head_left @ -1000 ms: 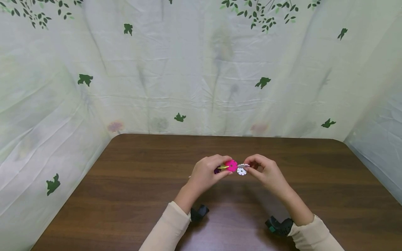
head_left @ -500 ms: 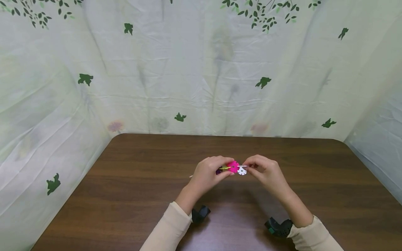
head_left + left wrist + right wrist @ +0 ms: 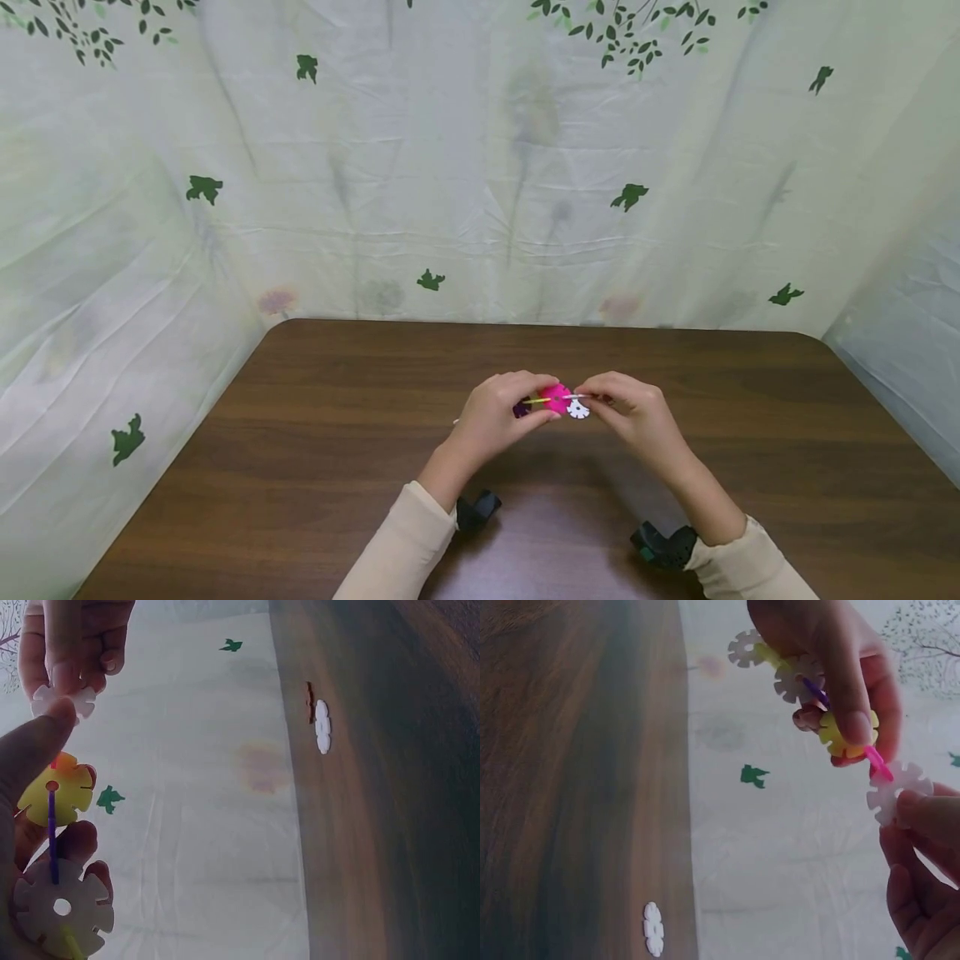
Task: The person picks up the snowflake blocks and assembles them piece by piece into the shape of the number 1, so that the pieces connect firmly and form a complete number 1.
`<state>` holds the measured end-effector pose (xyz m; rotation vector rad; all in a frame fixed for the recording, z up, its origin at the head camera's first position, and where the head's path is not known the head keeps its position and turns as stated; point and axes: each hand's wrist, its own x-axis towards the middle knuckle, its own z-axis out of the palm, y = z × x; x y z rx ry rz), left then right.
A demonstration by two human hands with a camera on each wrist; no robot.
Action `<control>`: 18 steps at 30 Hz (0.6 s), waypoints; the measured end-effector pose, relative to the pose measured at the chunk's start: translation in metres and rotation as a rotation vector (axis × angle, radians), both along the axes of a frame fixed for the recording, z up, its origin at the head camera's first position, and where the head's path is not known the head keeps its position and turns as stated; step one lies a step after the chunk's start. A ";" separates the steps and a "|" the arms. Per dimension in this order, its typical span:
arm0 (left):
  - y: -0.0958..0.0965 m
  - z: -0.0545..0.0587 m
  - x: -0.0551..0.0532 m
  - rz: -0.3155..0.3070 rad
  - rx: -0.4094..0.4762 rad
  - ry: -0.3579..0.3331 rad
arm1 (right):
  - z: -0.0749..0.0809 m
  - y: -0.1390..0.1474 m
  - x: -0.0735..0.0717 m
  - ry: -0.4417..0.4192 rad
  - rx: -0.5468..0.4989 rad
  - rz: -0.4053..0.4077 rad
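Observation:
My left hand (image 3: pixel 491 412) grips a chain of notched plastic snowflake discs. In the right wrist view the chain runs from a white disc (image 3: pixel 745 649) through a purple disc (image 3: pixel 815 691) and a yellow disc (image 3: pixel 838 735) to a pink disc (image 3: pixel 879 763), with more white and yellow between. My right hand (image 3: pixel 633 412) pinches another white disc (image 3: pixel 894 784) between thumb and fingers. Its edge meets the pink disc, the two crosswise. From the head, the held white disc appears edge-on, overlapping the pink face. Left fingers hide part of the chain.
On the brown wooden table (image 3: pixel 337 458) a loose white disc (image 3: pixel 577 409) lies beyond the hands. A reddish-brown disc (image 3: pixel 308 703) lies close to it in the left wrist view. A printed white curtain (image 3: pixel 480 167) hangs behind the far edge.
The white disc in my right hand has turned from a slanted face to edge-on and shifted left over the pink disc. My left hand has edged slightly right with the chain.

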<state>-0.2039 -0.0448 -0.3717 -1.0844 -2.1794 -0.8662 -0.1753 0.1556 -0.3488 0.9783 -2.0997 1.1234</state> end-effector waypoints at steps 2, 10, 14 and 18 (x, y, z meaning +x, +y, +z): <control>-0.001 0.000 0.000 0.003 0.005 0.000 | 0.007 -0.001 0.005 -0.023 -0.011 0.009; -0.002 0.000 0.000 0.014 0.017 0.010 | 0.014 -0.003 0.012 -0.235 -0.069 0.010; -0.002 -0.001 0.000 0.007 0.004 -0.010 | 0.003 -0.001 0.006 -0.372 -0.136 0.031; -0.001 -0.001 0.001 -0.018 0.000 -0.023 | -0.011 0.001 -0.002 -0.460 -0.182 0.032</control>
